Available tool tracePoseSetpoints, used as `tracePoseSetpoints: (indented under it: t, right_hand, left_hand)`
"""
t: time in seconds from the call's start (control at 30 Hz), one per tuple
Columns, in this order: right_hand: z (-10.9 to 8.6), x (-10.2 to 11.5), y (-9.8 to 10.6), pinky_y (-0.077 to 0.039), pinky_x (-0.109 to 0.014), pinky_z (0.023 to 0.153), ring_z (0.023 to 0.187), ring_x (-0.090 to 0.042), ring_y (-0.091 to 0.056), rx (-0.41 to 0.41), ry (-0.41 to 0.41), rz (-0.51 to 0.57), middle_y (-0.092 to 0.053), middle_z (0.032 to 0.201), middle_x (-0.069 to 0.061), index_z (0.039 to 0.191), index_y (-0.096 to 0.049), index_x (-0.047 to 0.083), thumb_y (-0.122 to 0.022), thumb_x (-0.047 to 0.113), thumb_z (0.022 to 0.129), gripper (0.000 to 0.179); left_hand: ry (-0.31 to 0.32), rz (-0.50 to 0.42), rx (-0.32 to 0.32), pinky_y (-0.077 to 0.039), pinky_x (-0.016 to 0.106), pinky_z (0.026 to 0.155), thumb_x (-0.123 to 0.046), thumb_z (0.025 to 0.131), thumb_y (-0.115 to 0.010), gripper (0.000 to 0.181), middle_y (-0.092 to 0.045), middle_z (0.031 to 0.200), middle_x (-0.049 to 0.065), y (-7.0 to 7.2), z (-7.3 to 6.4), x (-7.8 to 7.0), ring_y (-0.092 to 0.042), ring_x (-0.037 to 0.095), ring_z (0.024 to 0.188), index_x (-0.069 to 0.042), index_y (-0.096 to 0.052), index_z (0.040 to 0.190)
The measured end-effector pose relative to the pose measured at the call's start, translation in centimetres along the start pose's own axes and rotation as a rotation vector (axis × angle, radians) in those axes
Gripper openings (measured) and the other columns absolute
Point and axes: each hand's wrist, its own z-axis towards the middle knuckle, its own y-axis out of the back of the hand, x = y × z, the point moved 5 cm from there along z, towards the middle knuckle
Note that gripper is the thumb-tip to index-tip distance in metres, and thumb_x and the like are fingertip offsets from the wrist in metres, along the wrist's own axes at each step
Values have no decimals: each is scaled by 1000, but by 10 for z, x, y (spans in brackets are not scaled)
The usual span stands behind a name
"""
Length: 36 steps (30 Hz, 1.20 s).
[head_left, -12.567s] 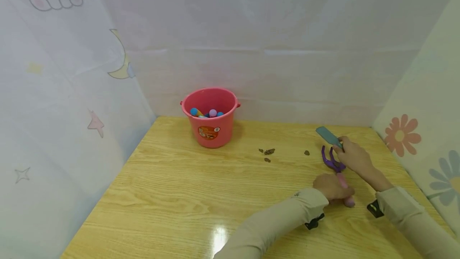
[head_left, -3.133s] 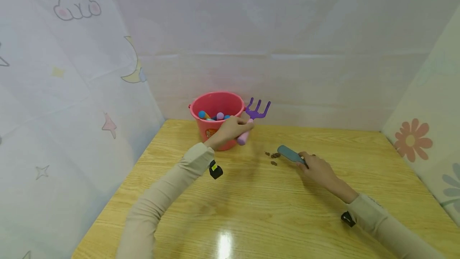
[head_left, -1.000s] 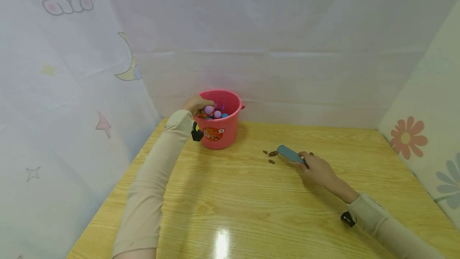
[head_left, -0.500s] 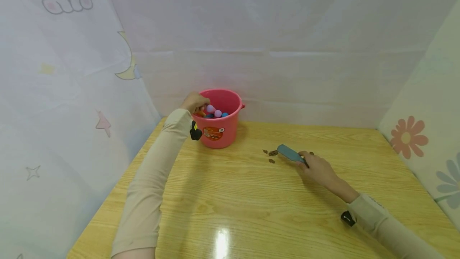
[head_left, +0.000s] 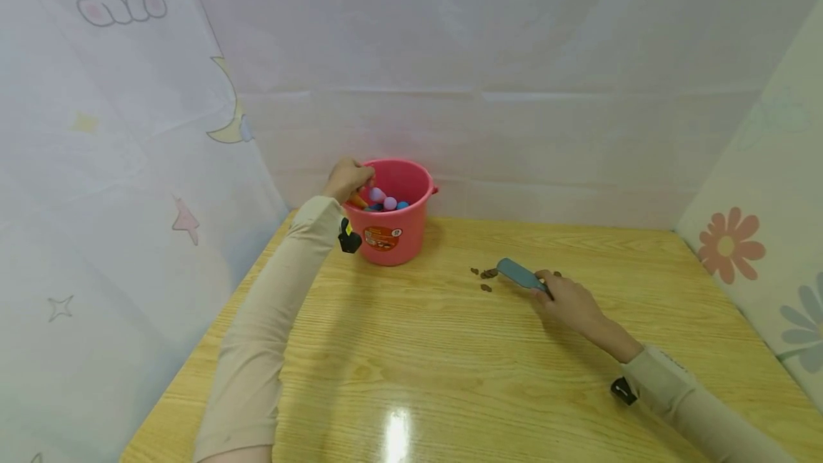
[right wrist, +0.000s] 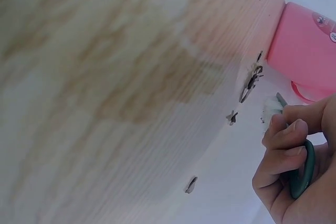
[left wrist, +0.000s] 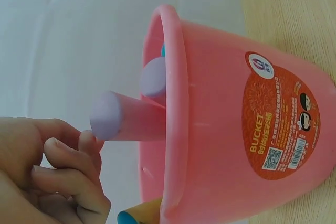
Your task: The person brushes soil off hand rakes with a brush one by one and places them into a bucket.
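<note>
A pink-handled garden fork (head_left: 377, 195) stands in the pink bucket (head_left: 393, 238), its tines hidden inside. In the left wrist view its handle (left wrist: 139, 121) juts past the rim. Right at the handle's end, my left hand (head_left: 349, 180) hovers over the bucket's left side, fingers loosely curled and wrapped round nothing. On the right, my right hand (head_left: 574, 304) grips a small teal shovel (head_left: 517, 275) with a flat blade. The looped end of its grip (right wrist: 304, 177) shows in the right wrist view. The blade's tip lies beside several brown bits (head_left: 487, 274) on the table.
Other tool handles sit in the bucket, including a yellow one with a blue end (left wrist: 142, 212). One more brown bit (head_left: 557, 274) lies just beyond my right hand. Printed white cloth (head_left: 546, 156) walls off the back and sides of the wooden table (head_left: 386, 356).
The fork was lifted from the right of the table, carried left and put into the bucket. My left hand has let go and risen slightly. The shovel was moved left to the brown bits.
</note>
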Motion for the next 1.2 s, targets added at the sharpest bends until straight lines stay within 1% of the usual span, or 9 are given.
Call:
tracePoseSetpoints:
  t: [0.1,0.23,0.3,0.43,0.63,0.73,0.9,1.07,1.2]
  right_hand:
    - [0,-1,-1,-32,-25,44,49,-9,-43,-1,-3,-4,-58,70,0,130,-50,-14,-60,13,99,43]
    - [0,-1,-1,-31,-25,43,48,-9,-42,-3,-1,0,-57,69,0,130,-50,-15,-60,13,99,43]
    - [0,-1,-1,-31,-25,43,48,-9,-42,-2,-1,4,-58,70,0,131,-49,-15,-59,13,99,44]
    - [0,-3,-1,-31,-26,43,48,-10,-42,9,-17,11,-59,71,-1,131,-48,-16,-58,14,100,45]
    - [-2,-5,1,-34,-28,44,49,-12,-44,3,-37,4,-63,78,-11,130,-48,-18,-54,16,102,44]
    - [-3,-7,2,-33,-27,42,47,-12,-42,-8,-42,-6,-61,74,-10,129,-48,-19,-52,18,104,45]
    - [-5,-6,4,-28,-25,41,44,-11,-35,-28,-39,-37,-50,63,-3,123,-50,-18,-43,14,106,37]
    - [-7,-4,8,-29,-25,40,44,-12,-39,-58,-33,-85,-56,66,-8,112,-51,-15,-40,7,106,26]
    - [-7,-7,10,-31,-26,39,44,-13,-42,-55,-49,-90,-57,68,-9,111,-50,-14,-40,7,106,24]
  left_hand:
    - [-24,15,-11,-53,33,49,-13,95,-55,25,-43,55,1,-1,-1,-2,-36,11,41,1,-61,75]
    - [-35,16,-27,-46,28,46,-17,96,-55,24,-51,63,4,-2,-1,-2,-34,9,43,-5,-62,76]
    - [-42,18,-36,-39,26,45,-18,96,-55,23,-53,66,5,-2,-1,-3,-33,8,44,-6,-63,79]
    - [-69,31,-48,-32,24,45,-19,97,-54,22,-54,66,4,0,-3,-4,-34,8,45,-5,-65,83]
    - [-117,65,-46,-40,29,50,-20,97,-55,25,-53,66,6,-3,-11,-9,-37,11,46,-5,-65,79]
    - [-132,74,-49,-44,27,49,-21,97,-55,28,-53,68,7,-5,-15,-10,-40,12,49,-6,-62,75]
    - [-168,99,-72,-43,27,50,-22,98,-54,30,-55,70,8,-7,-16,-11,-43,13,52,-6,-60,73]
    - [-198,116,-83,-40,27,50,-22,98,-54,32,-54,65,7,-6,-16,-10,-44,14,52,-3,-58,72]
    - [-207,138,-95,-43,27,51,-24,98,-54,30,-56,69,7,-6,-18,-11,-48,14,57,-6,-62,76]
